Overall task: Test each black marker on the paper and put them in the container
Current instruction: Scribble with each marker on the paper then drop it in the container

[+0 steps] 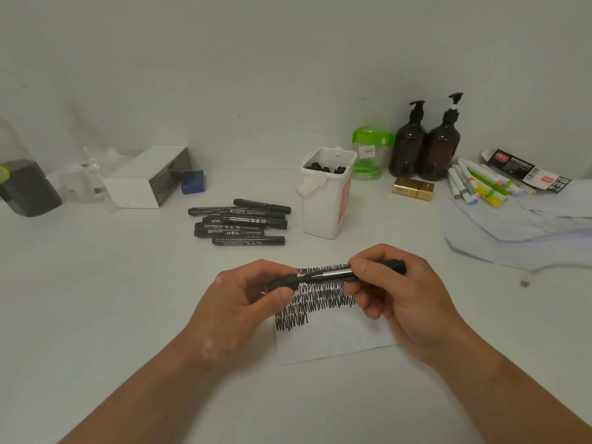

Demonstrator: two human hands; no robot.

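Crowding the back of the white tabletop (pixel 96 299) are two amber pump bottles (pixel 408 149), a clear green package (pixel 370 152), a shiny gold box (pixel 413 189), and a heap of coloured markers (pixel 480 184) beside pale sheets (pixel 519 225) on the right. On the far left are a white box (pixel 144 181) with a dark panel, a small blue block (pixel 193 182) and a dark tub (pixel 27 187). Nothing lies between the hands and the container.

The container (pixel 323 200) is a tall white plastic bin with squared sides. It stands upright behind the paper, and round black marker ends show inside its mouth. Just to its left, a loose pile of black markers (pixel 243 222) lies flat, their matte barrels printed with white lettering. The paper (pixel 336 341) is a plain white sheet, its upper part covered with rows of dense black zigzag scribbles (pixel 323 293).

Above those scribbles, the black marker (pixel 333 274) is held roughly level. The right grip (pixel 397 299) has its fingers curled around the barrel, with the rear end poking out past the knuckles. The left grip (pixel 237 302) pinches the cap (pixel 283 282) between thumb and fingers at the nib end. A narrow neck shows between cap and barrel, and I cannot tell whether the cap is seated.
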